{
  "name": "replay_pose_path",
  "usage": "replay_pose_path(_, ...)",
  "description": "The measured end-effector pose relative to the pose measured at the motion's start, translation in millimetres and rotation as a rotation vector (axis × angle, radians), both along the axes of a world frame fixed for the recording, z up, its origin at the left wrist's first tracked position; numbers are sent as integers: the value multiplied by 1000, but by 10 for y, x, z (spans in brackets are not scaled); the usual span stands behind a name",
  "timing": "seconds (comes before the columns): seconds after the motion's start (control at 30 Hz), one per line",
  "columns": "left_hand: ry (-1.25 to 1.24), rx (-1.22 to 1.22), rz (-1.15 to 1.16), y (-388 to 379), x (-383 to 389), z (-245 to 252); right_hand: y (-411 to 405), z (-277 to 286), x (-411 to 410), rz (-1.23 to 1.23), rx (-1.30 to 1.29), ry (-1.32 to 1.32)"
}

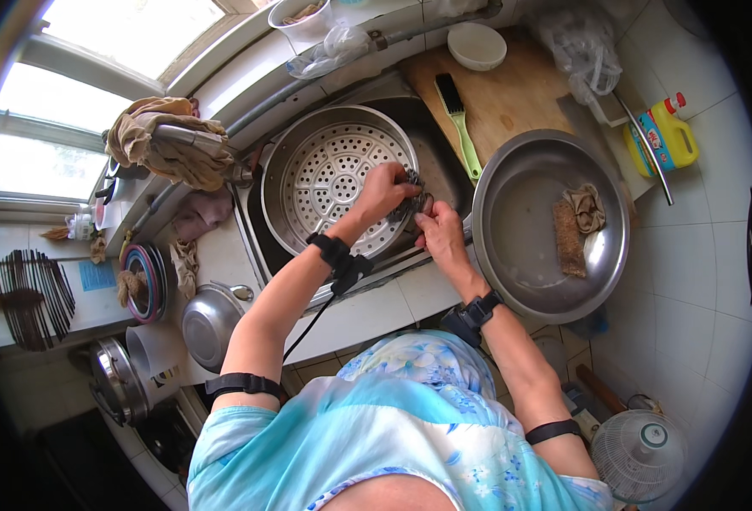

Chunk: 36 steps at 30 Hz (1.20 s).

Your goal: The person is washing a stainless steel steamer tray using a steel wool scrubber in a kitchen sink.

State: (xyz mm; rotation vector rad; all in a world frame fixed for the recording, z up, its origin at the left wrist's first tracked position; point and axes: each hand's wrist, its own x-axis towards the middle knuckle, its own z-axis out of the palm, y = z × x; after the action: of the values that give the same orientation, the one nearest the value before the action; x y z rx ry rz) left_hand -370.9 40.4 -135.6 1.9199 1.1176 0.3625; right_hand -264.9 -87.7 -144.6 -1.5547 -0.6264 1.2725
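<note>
In the sink [455, 150] rests a round metal steamer pan [344, 185] with a perforated bottom. My left hand [382, 191] reaches over its right side and pinches a dark metal wire scrubber [413, 182] against the rim. Close by, my right hand [441, 233] grips the pan's edge at what looks like a small side handle [427, 203]; fingers and scrubber partly hide that spot. To the right of my right hand stands a large steel basin [510, 255] holding cloudy water, a brown scouring pad [568, 239] and a crumpled cloth [585, 207].
A green-handled brush [459, 128] and a white bowl [476, 46] lie on the wooden board [516, 96]. Cloths [165, 140] drape the faucet left of the sink. An upturned metal bowl [210, 326] sits at left, a yellow jug [660, 137] at right, and a fan [637, 453] below.
</note>
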Motion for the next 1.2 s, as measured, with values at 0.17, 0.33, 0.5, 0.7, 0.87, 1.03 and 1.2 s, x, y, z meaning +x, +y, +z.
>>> replay_pose_path(0.17, 14, -35, 132, 424, 184, -48, -12, -41, -69, 24, 23, -21)
replay_pose_path(0.33, 36, 33, -171, 107, -42, 62, -7, -14, -68, -18, -40, 55)
replay_pose_path(0.5, 153, -138, -346, -186, -572, 194, -51, 6, -44, -41, -18, 157)
replay_pose_path(0.7, 217, -184, -476, -236, -908, 127, 4, 91, -14, 11, -80, 72)
replay_pose_path(0.87, 86, -169, -323, -202, -463, 137, 62, 103, -36, -29, -118, 28)
replay_pose_path(1.03, 186, -91, -536, -271, -794, 176, 82, 91, -5, -53, -145, 32)
replay_pose_path(1.2, 421, 71, -592, -235, -1573, 212, 92, 133, -17, -76, -125, 53)
